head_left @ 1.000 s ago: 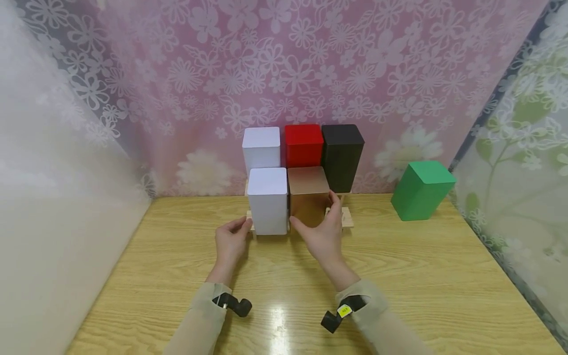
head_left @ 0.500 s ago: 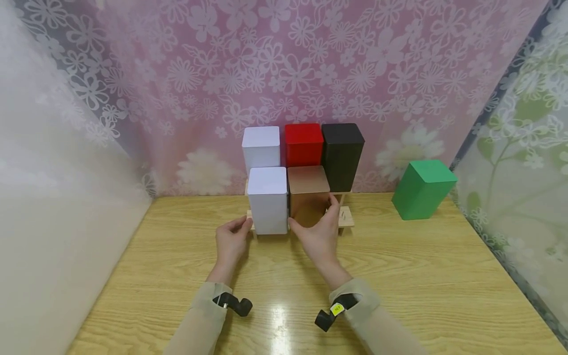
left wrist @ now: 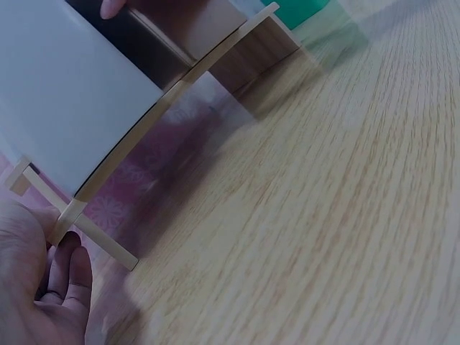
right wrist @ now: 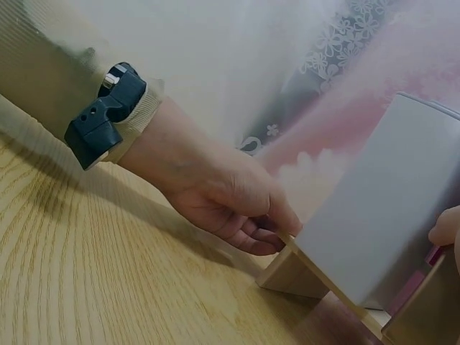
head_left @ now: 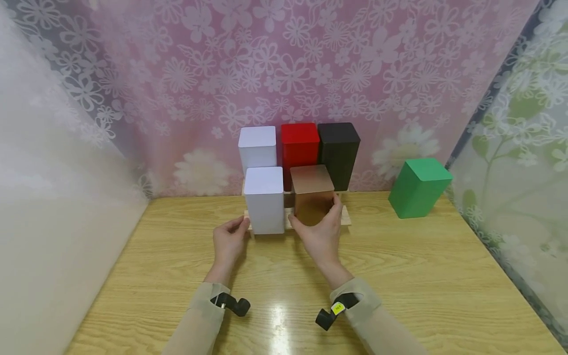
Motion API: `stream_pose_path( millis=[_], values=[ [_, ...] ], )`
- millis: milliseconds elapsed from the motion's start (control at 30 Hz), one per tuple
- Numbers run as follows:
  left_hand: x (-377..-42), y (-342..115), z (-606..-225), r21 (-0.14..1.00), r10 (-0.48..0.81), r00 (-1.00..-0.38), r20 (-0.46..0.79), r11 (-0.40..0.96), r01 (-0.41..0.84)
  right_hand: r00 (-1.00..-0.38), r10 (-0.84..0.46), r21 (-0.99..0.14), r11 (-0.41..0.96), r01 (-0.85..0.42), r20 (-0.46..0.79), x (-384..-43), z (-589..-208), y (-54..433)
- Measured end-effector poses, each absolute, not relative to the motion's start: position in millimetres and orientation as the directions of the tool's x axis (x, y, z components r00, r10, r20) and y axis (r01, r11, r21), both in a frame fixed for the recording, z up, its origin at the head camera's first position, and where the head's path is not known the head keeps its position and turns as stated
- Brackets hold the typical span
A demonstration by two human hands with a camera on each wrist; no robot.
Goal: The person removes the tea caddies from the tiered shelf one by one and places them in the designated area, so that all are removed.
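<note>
A small two-level wooden rack [head_left: 346, 217] carries several upright boxes. At its lower left end my left hand [head_left: 228, 242] pinches the tip of the board, plainly seen in the left wrist view, where the hand [left wrist: 44, 284] is at the corner above a rack leg [left wrist: 108, 241]. My right hand [head_left: 320, 237] grips a brown box [head_left: 312, 197] on the lower level, thumb on its left side and fingers on its right. Left of it stands a white box [head_left: 265, 207], with a gap between the two. The brown box looks slightly turned.
On the upper level stand another white box [head_left: 258, 145], a red box [head_left: 300, 144] and a black box [head_left: 338, 155]. A green box [head_left: 419, 190] stands on the wooden table [head_left: 177, 296] at the right. A pink floral curtain [head_left: 177, 88] hangs close behind the rack.
My right hand has shifted the brown box a little to the right, widening the gap beside the front white box. My left hand keeps its hold on the rack end.
</note>
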State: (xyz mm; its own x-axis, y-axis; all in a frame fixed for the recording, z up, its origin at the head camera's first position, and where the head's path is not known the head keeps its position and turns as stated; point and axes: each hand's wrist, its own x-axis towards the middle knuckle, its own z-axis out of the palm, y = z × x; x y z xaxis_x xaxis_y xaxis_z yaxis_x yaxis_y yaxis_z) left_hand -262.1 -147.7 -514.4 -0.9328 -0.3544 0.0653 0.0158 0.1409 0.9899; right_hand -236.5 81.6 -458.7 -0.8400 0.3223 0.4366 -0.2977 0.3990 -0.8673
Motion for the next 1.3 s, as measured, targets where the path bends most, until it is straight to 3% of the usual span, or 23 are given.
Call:
stream_pose_path(
  millis=[533, 1300],
  values=[
    [-262, -145, -515, 0.984, -0.362, -0.928, 0.087, 0.178, 0.023, -0.796, 0.371, -0.868, 0.339, -0.362, 0.477, -233, -454, 86],
    [-263, -147, -518, 0.986, -0.361, -0.927, 0.097, 0.165, 0.039, -0.689, 0.399, -0.791, 0.399, -0.464, 0.605, -224, -440, 137]
  ],
)
